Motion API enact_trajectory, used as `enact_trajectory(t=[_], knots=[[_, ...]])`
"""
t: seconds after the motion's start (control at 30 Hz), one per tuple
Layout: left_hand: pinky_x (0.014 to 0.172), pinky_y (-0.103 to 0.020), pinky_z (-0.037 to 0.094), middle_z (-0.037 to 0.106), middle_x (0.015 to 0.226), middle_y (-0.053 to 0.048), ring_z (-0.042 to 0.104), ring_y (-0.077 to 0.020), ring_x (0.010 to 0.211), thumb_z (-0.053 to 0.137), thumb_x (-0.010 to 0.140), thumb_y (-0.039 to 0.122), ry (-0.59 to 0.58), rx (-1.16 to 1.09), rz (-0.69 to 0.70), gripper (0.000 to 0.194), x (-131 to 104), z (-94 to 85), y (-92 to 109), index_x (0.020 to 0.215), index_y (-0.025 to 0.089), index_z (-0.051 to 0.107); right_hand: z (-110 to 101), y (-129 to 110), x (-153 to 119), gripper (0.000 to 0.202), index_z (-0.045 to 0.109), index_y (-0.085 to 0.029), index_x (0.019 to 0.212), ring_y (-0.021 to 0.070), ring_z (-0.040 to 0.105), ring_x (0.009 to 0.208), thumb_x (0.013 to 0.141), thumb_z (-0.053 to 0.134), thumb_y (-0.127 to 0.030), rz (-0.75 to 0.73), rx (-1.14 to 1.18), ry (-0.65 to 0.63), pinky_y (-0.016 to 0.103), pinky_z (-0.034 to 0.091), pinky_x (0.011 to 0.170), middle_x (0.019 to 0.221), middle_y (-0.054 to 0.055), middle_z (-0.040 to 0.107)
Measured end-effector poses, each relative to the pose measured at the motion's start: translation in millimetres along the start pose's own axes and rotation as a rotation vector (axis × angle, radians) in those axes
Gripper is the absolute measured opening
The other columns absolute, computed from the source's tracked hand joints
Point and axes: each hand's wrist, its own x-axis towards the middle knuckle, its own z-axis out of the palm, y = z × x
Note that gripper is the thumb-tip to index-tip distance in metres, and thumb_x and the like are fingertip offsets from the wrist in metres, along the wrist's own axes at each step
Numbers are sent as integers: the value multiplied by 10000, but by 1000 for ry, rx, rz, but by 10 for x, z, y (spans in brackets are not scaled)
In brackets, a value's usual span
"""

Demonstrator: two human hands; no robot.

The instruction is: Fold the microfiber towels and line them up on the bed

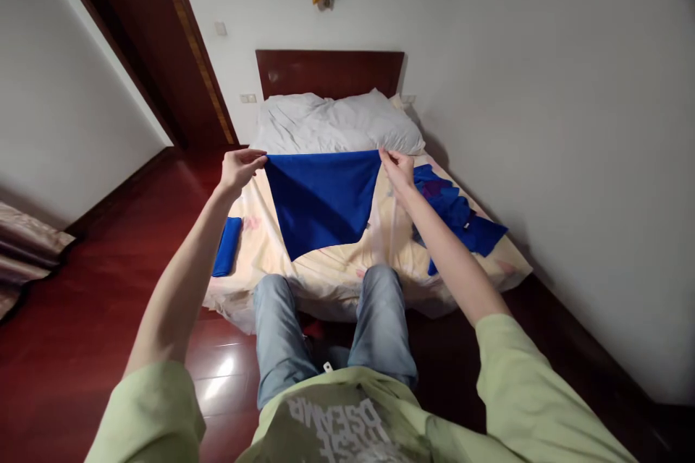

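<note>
A blue cloth (326, 195) hangs stretched out in front of me above the bed, its top edge pulled straight and its lower edge loose. My left hand (239, 168) pinches its upper left corner, and my right hand (397, 168) pinches the upper right one. On the bed's left edge lies a folded blue cloth (227, 247), a neat narrow bundle. To the right, partly behind my right forearm, is a rumpled pile of blue cloths (461, 213) with a purplish patch in it.
The bed (255, 239) has a pale, patterned sheet, white pillows (337, 119) and a dark wooden headboard (331, 72). My knees are close to its front edge. A wall (586, 159) runs along the right; a curtain (27, 249) hangs at far left.
</note>
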Motion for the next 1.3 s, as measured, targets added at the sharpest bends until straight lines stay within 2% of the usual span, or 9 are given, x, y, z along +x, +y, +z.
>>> enact_trajectory(t=[0.13, 0.3, 0.47, 0.6, 0.8, 1.0, 1.1, 1.3], knots=[[639, -273, 538, 744, 788, -102, 673, -186, 702, 839, 695, 418, 48, 8, 14, 418, -68, -80, 41, 967, 103, 799, 4, -232, 18, 682, 435, -226, 646, 104, 344, 585, 805, 629, -860, -58, -73, 45, 227, 262, 506, 597, -53, 327], [602, -260, 516, 728, 740, -78, 637, -159, 659, 843, 706, 423, 58, -31, 34, 373, -107, -111, 38, 926, 122, 819, -17, -357, -47, 681, 436, -226, 646, 107, 389, 596, 846, 571, -863, -64, -179, 38, 228, 290, 522, 604, -45, 364], [617, -273, 544, 736, 752, -91, 671, -182, 685, 843, 713, 420, 58, -33, 30, 353, -155, -102, 50, 916, 132, 819, -62, -381, -112, 639, 562, -208, 694, 112, 491, 580, 837, 616, -828, -26, -184, 60, 214, 349, 514, 577, -38, 461], [625, -289, 568, 755, 781, -102, 713, -224, 748, 846, 699, 439, 65, -4, -9, 363, -161, -90, 72, 911, 147, 818, -108, -372, -168, 614, 646, -186, 717, 102, 539, 506, 784, 716, -793, 53, -130, 44, 191, 359, 452, 541, -20, 560], [633, -310, 600, 761, 768, -105, 752, -266, 778, 884, 631, 429, 20, -92, -39, 379, -192, 0, 59, 864, 138, 812, -153, -378, -270, 473, 696, -162, 747, 121, 658, 516, 754, 867, -603, 148, -14, 81, 153, 406, 401, 560, 3, 645], [742, -385, 657, 754, 762, -123, 770, -292, 827, 931, 592, 391, -44, -202, -147, 395, -311, 69, 43, 835, 116, 785, -187, -308, -335, 331, 715, -144, 785, 144, 747, 616, 770, 917, -405, 271, 79, 82, 153, 546, 499, 643, 28, 714], [783, -413, 670, 758, 788, -125, 771, -293, 848, 956, 577, 431, -65, -251, -170, 449, -383, 48, 2, 849, 118, 785, -194, -268, -359, 273, 706, -145, 781, 139, 747, 614, 774, 924, -309, 333, 140, 69, 157, 575, 527, 636, 26, 716], [901, -449, 665, 742, 776, -104, 771, -268, 814, 987, 528, 469, -64, -318, -245, 531, -559, -68, -50, 846, 96, 781, -190, -311, -480, 303, 656, -159, 780, 115, 717, 557, 723, 952, -186, 438, 240, 7, 158, 580, 521, 655, 9, 725]])
